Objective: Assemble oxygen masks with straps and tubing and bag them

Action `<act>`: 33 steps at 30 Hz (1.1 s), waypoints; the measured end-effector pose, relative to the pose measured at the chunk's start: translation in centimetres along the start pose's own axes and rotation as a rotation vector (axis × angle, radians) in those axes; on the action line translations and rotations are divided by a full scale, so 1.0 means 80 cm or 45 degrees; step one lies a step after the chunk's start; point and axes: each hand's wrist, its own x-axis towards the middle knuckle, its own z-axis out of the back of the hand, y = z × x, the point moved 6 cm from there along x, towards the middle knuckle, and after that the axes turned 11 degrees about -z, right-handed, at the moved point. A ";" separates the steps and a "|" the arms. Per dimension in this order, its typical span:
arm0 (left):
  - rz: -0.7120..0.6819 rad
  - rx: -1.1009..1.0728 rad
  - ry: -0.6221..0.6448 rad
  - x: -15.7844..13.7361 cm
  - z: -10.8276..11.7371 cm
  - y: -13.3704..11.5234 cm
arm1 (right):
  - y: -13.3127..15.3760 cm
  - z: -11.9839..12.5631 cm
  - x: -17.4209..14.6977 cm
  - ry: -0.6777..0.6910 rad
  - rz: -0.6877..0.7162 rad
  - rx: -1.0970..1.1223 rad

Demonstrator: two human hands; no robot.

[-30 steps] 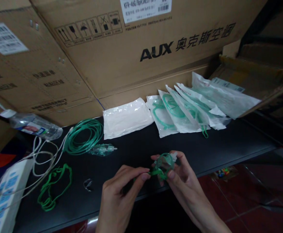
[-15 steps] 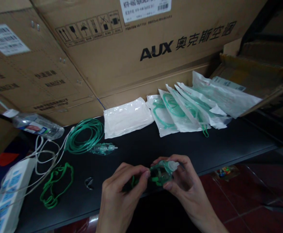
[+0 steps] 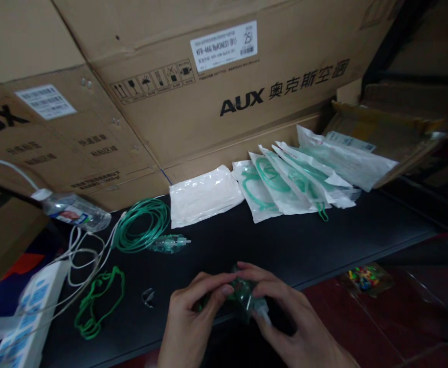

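In front of me, close to the table's front edge, is a clear green oxygen mask (image 3: 244, 295) with a whitish connector at its lower right. My right hand (image 3: 285, 301) is closed around the mask, fingers over its top and thumb by the connector. My left hand (image 3: 199, 306) pinches at the mask's left edge, where a bit of green elastic strap shows; the fingertips partly hide the spot. To the left lie a loose loop of green elastic strap (image 3: 100, 301) and a small shiny clip-like piece (image 3: 148, 297).
Coiled green tubing (image 3: 141, 225) and a small clear green part with a white tip (image 3: 170, 243) lie beyond my left hand. A white packet (image 3: 206, 198), several packed tubing sets (image 3: 262, 191), a bottle (image 3: 78, 210) and a power strip (image 3: 42, 312) stand around. Large cartons (image 3: 216, 133) wall the back.
My right hand has turned the mask so its connector points down and right instead of up. The left hand keeps its pinch at the mask's edge. The camera view has shifted.
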 end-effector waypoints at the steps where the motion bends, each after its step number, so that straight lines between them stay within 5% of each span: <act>1: 0.015 -0.033 0.017 -0.001 0.000 0.001 | 0.001 -0.002 -0.004 0.016 -0.023 0.017; 8: 0.051 -0.084 0.147 -0.017 -0.004 0.020 | -0.009 -0.010 -0.004 -0.044 -0.280 0.612; 23: -0.109 0.219 0.213 -0.016 -0.006 0.016 | -0.012 -0.017 0.015 -0.282 -0.236 0.481; 33: -0.222 0.412 0.190 -0.016 -0.016 -0.011 | 0.008 -0.013 0.017 -0.309 0.025 0.262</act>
